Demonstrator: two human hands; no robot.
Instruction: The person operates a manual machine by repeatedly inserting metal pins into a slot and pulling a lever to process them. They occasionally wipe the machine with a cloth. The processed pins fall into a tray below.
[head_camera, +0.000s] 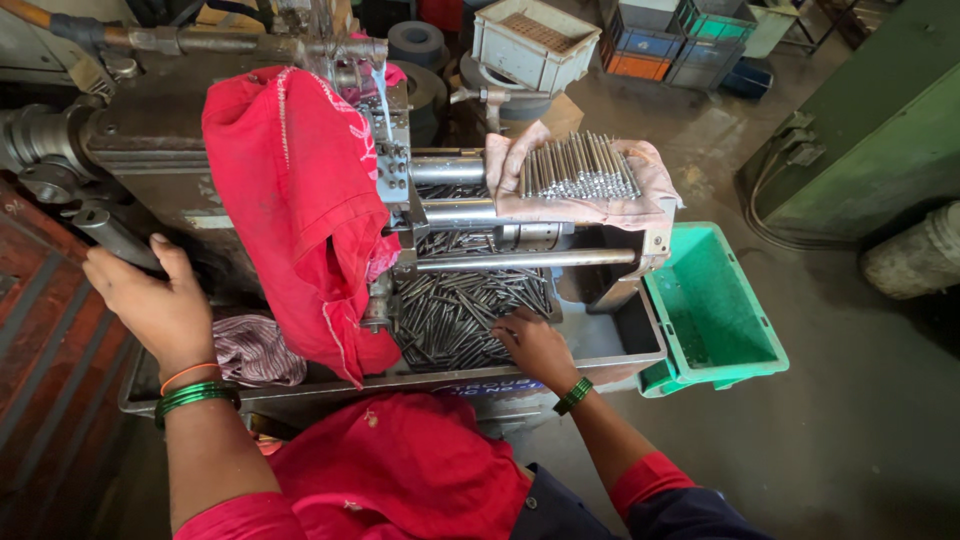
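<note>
My left hand (150, 300) grips a dark metal lever (112, 236) on the left side of a grey machine (160, 140). My right hand (535, 345) reaches into the machine's metal tray (625, 340) and rests on a heap of several thin dark metal rods (460, 310), fingers curled on them. Above the tray, a bundle of shiny rods (580, 168) lies on a pink cloth (655, 190). A red cloth (300, 200) hangs over the machine's front.
A green plastic crate (710, 310) stands on the floor right of the tray. A grey crate (535, 40) and stacked coloured bins (670, 40) are at the back. A green cabinet (870, 130) is at right. A striped rag (255, 350) lies in the tray's left end.
</note>
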